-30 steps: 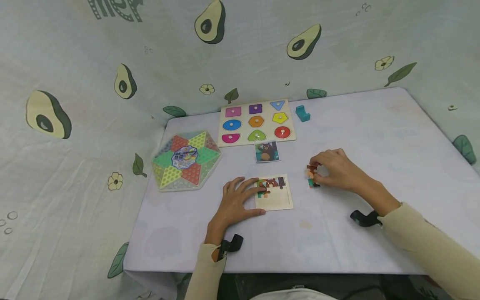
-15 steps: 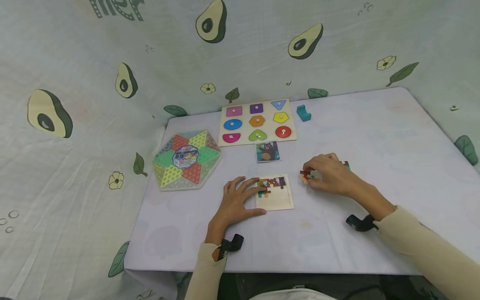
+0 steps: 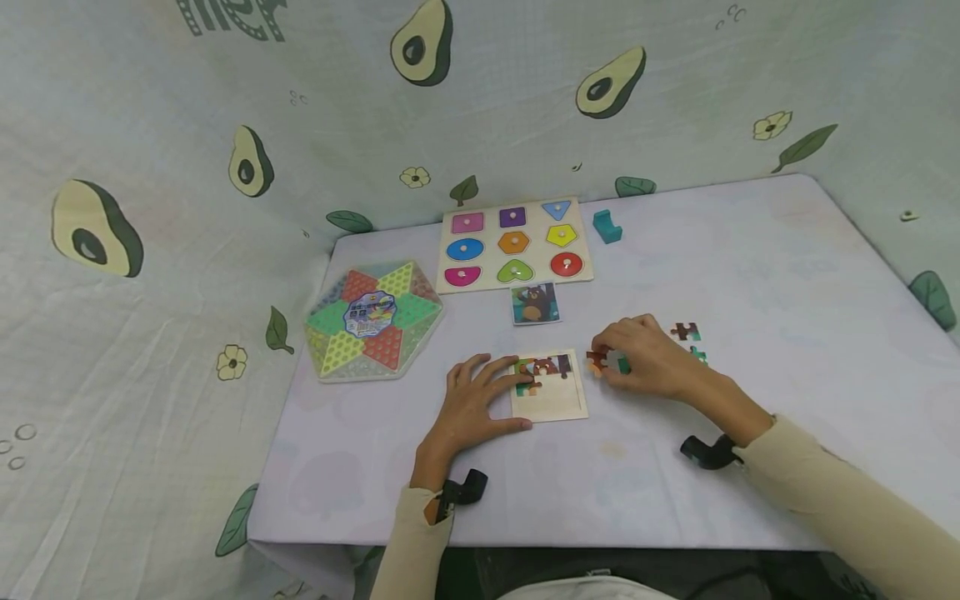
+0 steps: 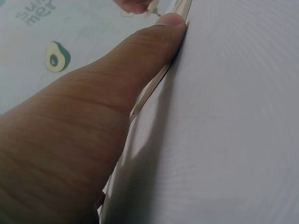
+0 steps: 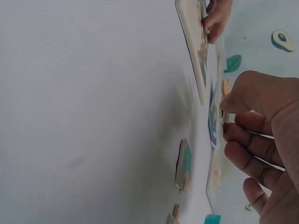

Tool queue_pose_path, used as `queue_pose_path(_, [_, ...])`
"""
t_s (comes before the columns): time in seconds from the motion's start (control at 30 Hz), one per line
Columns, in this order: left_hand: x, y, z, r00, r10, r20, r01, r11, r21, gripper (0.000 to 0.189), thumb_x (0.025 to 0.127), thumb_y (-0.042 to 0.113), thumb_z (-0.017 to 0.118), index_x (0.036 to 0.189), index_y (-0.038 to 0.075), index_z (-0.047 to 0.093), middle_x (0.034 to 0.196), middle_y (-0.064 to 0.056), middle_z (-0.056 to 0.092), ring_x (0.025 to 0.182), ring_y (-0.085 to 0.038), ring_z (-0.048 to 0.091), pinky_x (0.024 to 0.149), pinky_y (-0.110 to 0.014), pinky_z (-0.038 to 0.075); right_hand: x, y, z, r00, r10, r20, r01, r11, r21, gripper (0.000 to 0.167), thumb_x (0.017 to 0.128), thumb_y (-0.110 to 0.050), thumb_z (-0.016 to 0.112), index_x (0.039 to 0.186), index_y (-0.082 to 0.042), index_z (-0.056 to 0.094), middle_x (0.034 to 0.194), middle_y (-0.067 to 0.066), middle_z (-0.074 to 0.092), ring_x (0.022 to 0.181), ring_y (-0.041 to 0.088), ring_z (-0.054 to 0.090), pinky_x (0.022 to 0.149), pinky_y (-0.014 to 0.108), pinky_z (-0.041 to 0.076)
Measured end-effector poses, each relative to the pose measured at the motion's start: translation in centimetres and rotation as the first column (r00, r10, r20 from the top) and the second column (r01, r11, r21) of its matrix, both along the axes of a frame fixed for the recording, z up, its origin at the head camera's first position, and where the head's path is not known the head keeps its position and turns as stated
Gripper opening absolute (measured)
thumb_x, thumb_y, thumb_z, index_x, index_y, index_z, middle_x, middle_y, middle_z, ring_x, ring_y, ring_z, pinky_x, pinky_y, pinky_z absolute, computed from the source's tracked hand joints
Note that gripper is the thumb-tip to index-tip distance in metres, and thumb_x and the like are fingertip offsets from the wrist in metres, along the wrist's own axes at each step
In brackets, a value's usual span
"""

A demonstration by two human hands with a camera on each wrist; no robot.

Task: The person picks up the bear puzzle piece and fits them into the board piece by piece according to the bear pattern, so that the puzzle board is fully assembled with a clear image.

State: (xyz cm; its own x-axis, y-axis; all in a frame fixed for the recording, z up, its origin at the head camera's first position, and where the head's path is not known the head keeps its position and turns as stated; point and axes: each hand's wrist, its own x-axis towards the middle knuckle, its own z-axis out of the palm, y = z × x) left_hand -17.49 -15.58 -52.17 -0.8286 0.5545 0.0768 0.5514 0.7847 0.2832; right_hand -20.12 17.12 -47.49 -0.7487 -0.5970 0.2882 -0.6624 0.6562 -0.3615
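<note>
In the head view my left hand (image 3: 476,402) rests on the left side of a small wooden puzzle tray (image 3: 555,404), fingers spread over the picture part and thumb at the lower edge. Several bear-picture pieces (image 3: 543,367) lie in its upper part. My right hand (image 3: 647,358) pinches a brown and orange puzzle piece (image 3: 596,362) just right of the tray; the right wrist view shows this puzzle piece (image 5: 225,91) between thumb and fingertips. A green puzzle piece (image 3: 624,364) lies by the right thumb. Two more puzzle pieces, one brown (image 3: 685,332) and one green (image 3: 699,354), lie behind that hand.
Behind the tray lies a bear picture card (image 3: 536,303), touching or close to a shape board (image 3: 491,281) with colored knob shapes. A teal block (image 3: 607,227) sits right of the board. At left is a hexagonal checkers box (image 3: 372,323). A printed cloth (image 3: 510,125) hangs behind the table.
My right hand has moved left toward the tray with the brown and orange puzzle piece, uncovering loose puzzle pieces behind it. My left hand has stayed on the tray.
</note>
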Motion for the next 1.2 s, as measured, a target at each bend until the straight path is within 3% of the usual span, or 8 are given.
queue_pose_path(0.27, [0.0, -0.1, 0.4, 1.000, -0.001, 0.009, 0.002, 1.000, -0.015, 0.071, 0.080, 0.076, 0.062, 0.143, 0.045, 0.051, 0.159, 0.012, 0.031, 0.146, -0.027, 0.019, 0.112, -0.055, 0.016, 0.0, -1.0, 0.2, 0.998, 0.040, -0.042, -0.041, 0.999, -0.010, 0.029, 0.077, -0.015, 0.081, 0.103, -0.008, 0.071, 0.095, -0.002, 0.068, 0.090, 0.015, 0.059, 0.089, 0.044, 0.038])
queue_pose_path(1.2, [-0.1, -0.1, -0.1, 1.000, -0.017, -0.016, 0.017, 1.000, 0.016, 0.071, 0.081, 0.076, 0.063, 0.143, 0.043, 0.052, 0.159, 0.012, 0.032, 0.145, -0.027, 0.021, 0.110, -0.056, 0.018, 0.1, -4.4, -0.4, 0.993, 0.121, 0.007, -0.121, 0.992, 0.021, 0.030, 0.080, -0.019, 0.079, 0.108, -0.009, 0.070, 0.099, -0.002, 0.068, 0.098, 0.018, 0.060, 0.093, 0.045, 0.038])
